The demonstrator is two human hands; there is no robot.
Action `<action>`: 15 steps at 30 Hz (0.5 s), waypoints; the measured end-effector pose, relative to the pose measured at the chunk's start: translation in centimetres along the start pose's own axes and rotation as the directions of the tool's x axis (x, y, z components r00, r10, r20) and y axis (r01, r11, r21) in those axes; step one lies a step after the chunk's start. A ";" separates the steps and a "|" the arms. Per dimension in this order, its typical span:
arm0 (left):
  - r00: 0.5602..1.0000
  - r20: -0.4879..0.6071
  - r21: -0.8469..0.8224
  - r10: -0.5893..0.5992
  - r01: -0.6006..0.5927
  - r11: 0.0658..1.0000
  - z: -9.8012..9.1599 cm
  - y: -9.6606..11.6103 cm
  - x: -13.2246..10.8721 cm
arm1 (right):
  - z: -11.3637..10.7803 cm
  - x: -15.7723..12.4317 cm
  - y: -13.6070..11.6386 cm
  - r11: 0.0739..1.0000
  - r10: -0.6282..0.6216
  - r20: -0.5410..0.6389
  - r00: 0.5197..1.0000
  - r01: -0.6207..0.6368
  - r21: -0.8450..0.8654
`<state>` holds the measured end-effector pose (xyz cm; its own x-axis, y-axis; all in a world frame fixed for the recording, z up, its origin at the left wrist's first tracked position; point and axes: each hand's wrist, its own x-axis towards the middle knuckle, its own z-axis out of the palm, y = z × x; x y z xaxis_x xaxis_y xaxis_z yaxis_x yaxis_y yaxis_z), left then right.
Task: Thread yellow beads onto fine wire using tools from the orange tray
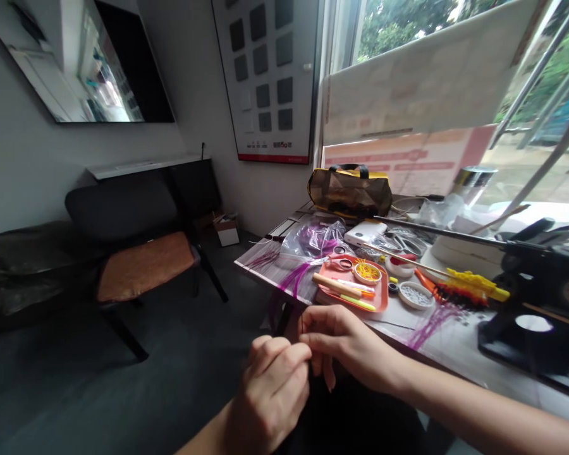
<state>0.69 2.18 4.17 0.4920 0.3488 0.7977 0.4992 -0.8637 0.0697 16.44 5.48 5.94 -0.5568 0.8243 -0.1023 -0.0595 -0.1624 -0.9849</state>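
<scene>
My left hand (277, 382) is closed, with its fingers curled inward. Against it, my right hand (344, 344) pinches with thumb and forefinger. Whatever lies between the fingertips is too thin or hidden to name. Both hands are in front of the table's near edge. Just beyond them is an orange tray (384, 298) with pens, a wooden rod (336, 285), scissors (342, 264) and a small dish of yellow and red bits (368, 273). Purple strands (294, 277) hang over the table edge. To the right stands a white dish of small grey pieces (416, 295), beside more purple strands (431, 325).
A black device (540, 303) stands at the table's right. Yellow and black-red pieces (474, 287) lie near it. A long rod (436, 229) crosses the back. Behind are a white box-shaped item (364, 232) and a bag (348, 189). A chair (146, 268) stands left.
</scene>
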 end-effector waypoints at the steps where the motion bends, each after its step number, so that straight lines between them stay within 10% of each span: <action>1: 0.999 0.004 -0.008 0.033 -0.033 0.999 -0.1 -0.1 0.0 | 0.0 0.0 -0.1 1.000 0.016 0.003 1.000 -0.016 -0.006; 4: 0.973 0.088 -0.213 -0.214 0.229 0.950 -0.4 -0.4 0.9 | -0.1 -0.7 -0.7 0.938 -0.159 -0.048 0.986 0.136 -0.318; 5: 0.900 0.187 -0.345 -0.394 0.436 0.831 -0.5 -0.4 1.3 | -0.2 -1.1 -0.9 0.815 -0.311 -0.002 0.950 0.266 -0.515; 7: 0.590 0.483 -0.542 -0.647 0.782 0.309 -0.5 -0.7 2.0 | -0.4 -1.9 -1.2 0.295 -0.558 0.298 0.775 0.521 -0.801; 10: 0.209 0.774 -0.509 -0.597 0.767 -0.392 -0.4 -1.1 2.5 | -1.0 -2.6 -0.9 -0.375 -0.516 0.696 0.499 0.599 -0.708; 13: 0.112 0.815 -0.478 -0.568 0.683 -0.552 -0.1 -1.1 2.3 | -1.2 -2.5 -0.6 -0.443 -0.515 0.725 0.457 0.583 -0.681; 15: 0.169 0.772 -0.514 -0.613 0.733 -0.445 0.0 -0.8 2.2 | -1.1 -2.2 -0.5 -0.272 -0.567 0.645 0.513 0.622 -0.734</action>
<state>1.33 3.65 5.84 0.3278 0.8693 -0.3699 -0.2279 0.4527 0.8620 18.62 4.31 6.52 -0.7858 0.1652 0.5960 0.2777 0.9553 0.1013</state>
